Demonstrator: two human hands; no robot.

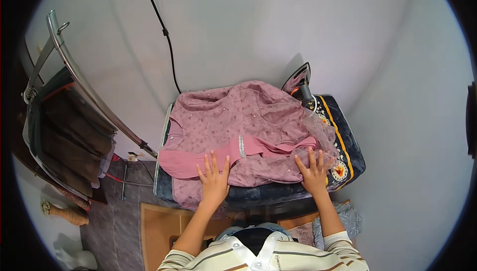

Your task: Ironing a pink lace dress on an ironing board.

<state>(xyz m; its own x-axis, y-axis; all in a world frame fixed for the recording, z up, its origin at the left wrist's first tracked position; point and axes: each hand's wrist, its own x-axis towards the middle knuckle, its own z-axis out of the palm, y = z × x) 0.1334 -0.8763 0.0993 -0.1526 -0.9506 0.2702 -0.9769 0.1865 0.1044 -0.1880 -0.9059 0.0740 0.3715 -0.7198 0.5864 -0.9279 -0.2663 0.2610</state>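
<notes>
A pink patterned garment [223, 116] with small beads and sheer fabric lies spread over a dark blue padded table cover [257, 195]. Across it runs a plain pink sash [220, 157] with a silvery rhinestone ornament [242, 146]. My left hand [214, 181] lies with fingers spread on the sash and the garment's near edge. Fingers also apart, my right hand [313, 172] rests on the sheer fabric near the sash's right end. Behind the garment, at the back right, a clothes iron [301, 84] stands tilted up, its soleplate facing the garment side. Neither hand grips anything.
Dark clothes [70, 133] hang from a metal rack [89, 84] on the left. A black cable [169, 43] runs down the wall behind the table. Floral yellow-edged fabric [340, 170] covers the table's right end. Folded cloth [337, 220] lies below at the right.
</notes>
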